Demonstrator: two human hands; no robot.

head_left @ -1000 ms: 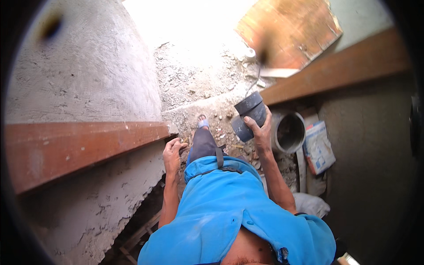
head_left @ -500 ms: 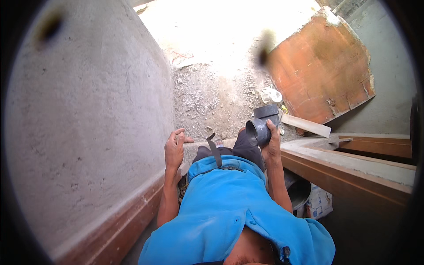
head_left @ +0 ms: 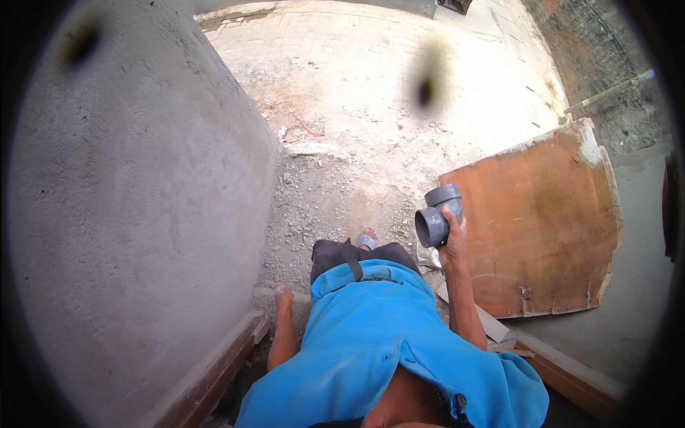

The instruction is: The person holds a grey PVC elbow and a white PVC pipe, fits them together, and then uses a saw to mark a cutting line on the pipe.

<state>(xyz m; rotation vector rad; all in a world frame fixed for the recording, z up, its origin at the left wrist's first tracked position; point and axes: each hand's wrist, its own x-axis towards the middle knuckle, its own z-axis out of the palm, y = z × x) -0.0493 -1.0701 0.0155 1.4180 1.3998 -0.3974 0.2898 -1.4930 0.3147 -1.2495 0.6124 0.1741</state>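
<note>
Grey pipe fitting [head_left: 439,214] sits in the right hand [head_left: 454,239], fingers gripping it, near the brown board [head_left: 539,228]. Holding it well calls for a firm wrap — rims clear of the board, steps careful over loose gravel [head_left: 307,196]. Whether the left hand [head_left: 284,295] is open, I cannot tell.

- Right of centre: right hand [head_left: 454,241] gripping a grey pipe fitting [head_left: 437,213].
- Lower left of centre: left hand [head_left: 284,297], near the grey wall [head_left: 143,200].
- Right side: a worn orange-brown board [head_left: 535,232].
</note>
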